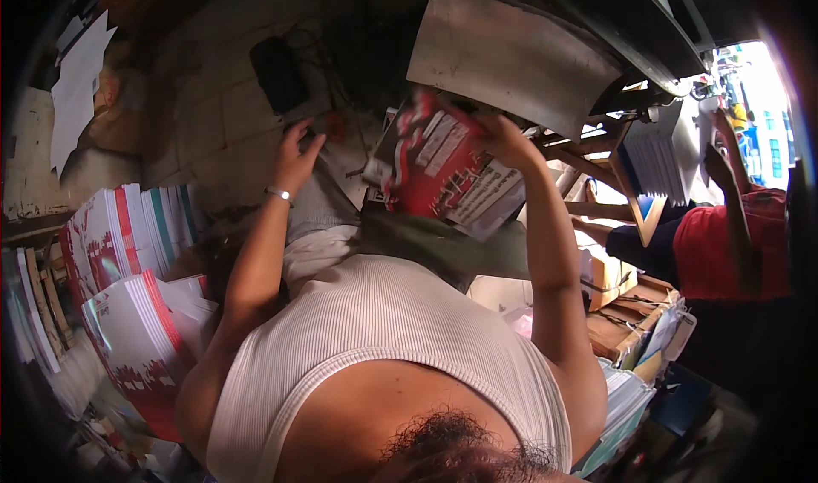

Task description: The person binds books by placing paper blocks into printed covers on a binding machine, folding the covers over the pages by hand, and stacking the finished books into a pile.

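- My right hand [511, 144] is clamped on the upper right edge of a red, white and black printed paper booklet [417, 176]; some of its fingers are hidden, so I cannot tell how they sit underneath.
- The booklet hangs tilted in front of me, above my lap, near the lower edge of a broad grey metal panel [511, 57]. Its far end is blurred, and I cannot tell whether it is one piece or several.
- My left hand [294, 161] is in the air, well apart from the booklet, thumb and fingers parted. A silver-coloured band [279, 194] circles that wrist.
- Dark green material [452, 244] lies across my lap, partly covered by the booklet.
- Beyond my left hand, a long black object [279, 75] lies on the dim tiled floor [234, 112]; the shadow keeps me from telling its kind.
- On my left, white booklets with red printing [128, 329] stand in stacks, partly hidden behind my arm.
- On my right, a person in a red top [716, 248] reaches up beside a thick white stack of sheets [669, 155]; glare and the dark rim cut off the rest.
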Action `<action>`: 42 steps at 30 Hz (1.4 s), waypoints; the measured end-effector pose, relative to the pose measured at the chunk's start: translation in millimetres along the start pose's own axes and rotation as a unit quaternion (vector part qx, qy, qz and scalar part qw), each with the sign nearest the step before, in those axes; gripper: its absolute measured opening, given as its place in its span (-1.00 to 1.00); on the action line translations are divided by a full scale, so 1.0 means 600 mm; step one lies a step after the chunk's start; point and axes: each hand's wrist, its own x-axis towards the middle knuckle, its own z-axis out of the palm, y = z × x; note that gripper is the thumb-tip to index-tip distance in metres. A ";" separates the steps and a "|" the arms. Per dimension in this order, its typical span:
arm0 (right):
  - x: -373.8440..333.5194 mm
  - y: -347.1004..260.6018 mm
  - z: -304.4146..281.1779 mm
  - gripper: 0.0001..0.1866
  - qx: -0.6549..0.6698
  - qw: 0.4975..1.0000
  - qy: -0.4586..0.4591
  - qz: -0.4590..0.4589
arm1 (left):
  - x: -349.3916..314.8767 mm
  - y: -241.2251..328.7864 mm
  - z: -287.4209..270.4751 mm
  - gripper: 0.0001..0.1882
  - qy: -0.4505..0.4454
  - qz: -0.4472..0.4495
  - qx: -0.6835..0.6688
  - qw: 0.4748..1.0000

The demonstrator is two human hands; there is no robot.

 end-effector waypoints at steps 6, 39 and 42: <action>0.014 0.031 0.124 -0.48 -0.345 0.925 0.149 -0.047 | 0.038 0.099 0.113 -0.44 -0.122 0.160 0.133 0.971; -0.052 0.143 0.008 -0.28 -0.204 0.925 0.320 0.028 | 0.065 0.027 0.217 -0.16 -0.081 0.071 0.281 0.954; -0.064 0.251 0.041 -0.19 -0.016 0.935 0.332 0.123 | 0.039 0.046 0.259 -0.40 -0.148 -0.120 0.105 0.976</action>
